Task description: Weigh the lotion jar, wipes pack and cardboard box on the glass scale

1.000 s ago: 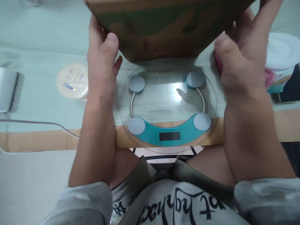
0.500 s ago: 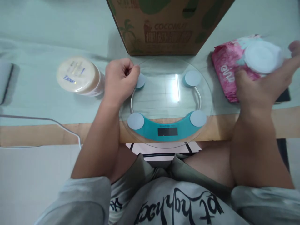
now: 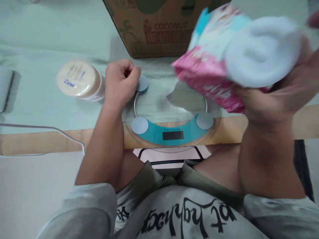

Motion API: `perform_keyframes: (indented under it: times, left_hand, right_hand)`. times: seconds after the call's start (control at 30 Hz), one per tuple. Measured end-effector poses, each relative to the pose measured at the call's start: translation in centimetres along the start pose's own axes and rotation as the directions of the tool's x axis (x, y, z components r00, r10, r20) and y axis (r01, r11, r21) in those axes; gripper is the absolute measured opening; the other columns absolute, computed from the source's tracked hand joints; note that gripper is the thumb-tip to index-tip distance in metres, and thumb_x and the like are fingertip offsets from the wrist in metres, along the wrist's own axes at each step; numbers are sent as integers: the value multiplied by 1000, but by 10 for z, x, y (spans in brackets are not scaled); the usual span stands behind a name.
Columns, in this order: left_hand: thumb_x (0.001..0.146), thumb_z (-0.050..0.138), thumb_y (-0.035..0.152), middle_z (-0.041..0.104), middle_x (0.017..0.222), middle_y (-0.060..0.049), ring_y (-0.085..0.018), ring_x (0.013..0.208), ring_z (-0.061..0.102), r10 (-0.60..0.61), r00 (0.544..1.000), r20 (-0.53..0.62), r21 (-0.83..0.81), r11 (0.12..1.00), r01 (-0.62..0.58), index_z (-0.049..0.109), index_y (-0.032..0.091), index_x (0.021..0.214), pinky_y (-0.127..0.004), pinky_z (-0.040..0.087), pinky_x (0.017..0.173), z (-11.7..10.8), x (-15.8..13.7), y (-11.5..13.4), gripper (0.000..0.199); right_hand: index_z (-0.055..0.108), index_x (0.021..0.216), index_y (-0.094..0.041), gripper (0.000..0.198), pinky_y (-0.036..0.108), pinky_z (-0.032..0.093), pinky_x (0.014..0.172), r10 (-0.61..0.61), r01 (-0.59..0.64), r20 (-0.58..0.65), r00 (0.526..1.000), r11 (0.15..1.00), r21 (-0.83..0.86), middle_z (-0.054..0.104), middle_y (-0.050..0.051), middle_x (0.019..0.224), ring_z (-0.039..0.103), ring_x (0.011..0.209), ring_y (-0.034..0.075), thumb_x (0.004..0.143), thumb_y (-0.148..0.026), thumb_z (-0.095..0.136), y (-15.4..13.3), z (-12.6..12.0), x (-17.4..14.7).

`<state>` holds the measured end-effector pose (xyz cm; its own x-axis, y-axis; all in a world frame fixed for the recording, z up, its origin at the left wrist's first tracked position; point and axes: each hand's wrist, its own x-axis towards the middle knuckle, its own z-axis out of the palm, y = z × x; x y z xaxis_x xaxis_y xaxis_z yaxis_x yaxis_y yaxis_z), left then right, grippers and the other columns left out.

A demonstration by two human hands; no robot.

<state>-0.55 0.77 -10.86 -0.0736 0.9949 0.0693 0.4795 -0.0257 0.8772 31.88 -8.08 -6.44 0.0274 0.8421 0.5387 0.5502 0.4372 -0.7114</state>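
Note:
My right hand (image 3: 279, 89) holds up a pink and light-blue pouch (image 3: 206, 69) with a large round white cap (image 3: 261, 49). The pouch is tilted above the right side of a round glass scale (image 3: 171, 99) and hides the scale's far right foot. My left hand (image 3: 122, 79) is closed in a loose fist, resting at the scale's left edge beside a grey foot pad (image 3: 142, 83). No object shows in its fingers. The scale's teal band bears a dark display (image 3: 172, 135).
Behind the scale stands a brown coconut carton (image 3: 159, 33). A cream Dove jar (image 3: 79, 79) sits left of my left hand. A white cable (image 3: 57, 128) runs over the table's wooden front edge (image 3: 107, 139). A grey object (image 3: 5, 89) lies at the far left.
My right hand has lifted the pouch off the table and brought it left and closer to the camera, over the scale. My left hand has stayed at the scale's edge.

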Motion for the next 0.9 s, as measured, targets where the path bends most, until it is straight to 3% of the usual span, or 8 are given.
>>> perform_keyframes:
  times: [0.1, 0.23, 0.3, 0.37, 0.43, 0.5, 0.7, 0.9]
  left_hand:
    - [84, 69, -7, 34, 46, 6, -8, 51, 26, 48, 999, -19, -40, 998, -49, 43, 17, 49, -32, 20, 54, -8, -4, 4, 50]
    - [85, 66, -5, 36, 48, 5, -7, 50, 28, 129, 987, -93, -83, 987, -137, 42, 16, 53, -30, 21, 54, -18, -17, 4, 45]
    - [86, 66, -1, 33, 48, 5, -7, 51, 26, 138, 982, -129, -69, 987, -148, 39, 17, 53, -31, 21, 53, -19, -25, -1, 46]
    - [86, 68, 4, 29, 50, 5, -7, 52, 24, 143, 981, -133, -33, 988, -148, 36, 18, 53, -32, 21, 53, -16, -34, -8, 48]
    - [85, 71, 9, 27, 52, 4, -8, 52, 24, 154, 981, -117, 5, 988, -155, 35, 18, 54, -33, 22, 54, -12, -42, -13, 49]
    - [84, 72, 15, 27, 52, 3, -10, 52, 26, 172, 979, -107, 41, 985, -169, 36, 19, 54, -35, 22, 54, -8, -48, -15, 48]
    - [86, 68, 38, 27, 51, 1, -12, 51, 28, 222, 971, -87, 157, 966, -206, 35, 20, 54, -37, 19, 53, -8, -49, -8, 50]
    - [95, 62, 44, 19, 52, 1, -11, 50, 20, 343, 939, -2, 94, 935, -342, 26, 19, 56, -37, 18, 51, -14, -60, 21, 59]
  right_hand:
    - [48, 142, -31, 75, 39, 60, 98, -232, 222, 186, 955, 972, 73, 55, 5, 136, 66, 116, 21, 77, -44, 82, -23, 25, -9]
    - [40, 151, -38, 71, 53, 51, 125, -151, 43, 489, 859, 973, 225, 52, 1, 154, 56, 144, 27, 88, -54, 69, -18, 40, -11]
    - [48, 146, -36, 68, 53, 41, 135, -152, -12, 408, 900, 928, 372, 53, -3, 154, 49, 152, 26, 88, -69, 61, -1, 40, -8]
    - [58, 129, -32, 66, 55, 48, 127, 37, -118, 216, 976, 919, 377, 63, -1, 141, 57, 142, 27, 85, -80, 50, 18, 42, -7]
    - [61, 114, -29, 60, 55, 57, 109, 272, -289, 100, 957, 925, 246, 69, 3, 123, 66, 122, 28, 85, -80, 47, 33, 46, -9]
    - [65, 108, -29, 52, 50, 59, 96, 392, -404, 115, 913, 908, 111, 70, 5, 115, 67, 104, 25, 89, -74, 49, 39, 52, -13]
    - [71, 104, -24, 54, 42, 52, 83, 399, -405, 151, 904, 914, 15, 69, 8, 99, 55, 76, 17, 92, -73, 55, 32, 57, -19]
    - [72, 103, -21, 43, 37, 54, 83, 330, -333, 135, 934, 943, -4, 71, 6, 99, 61, 82, 16, 94, -60, 57, 24, 53, -15]
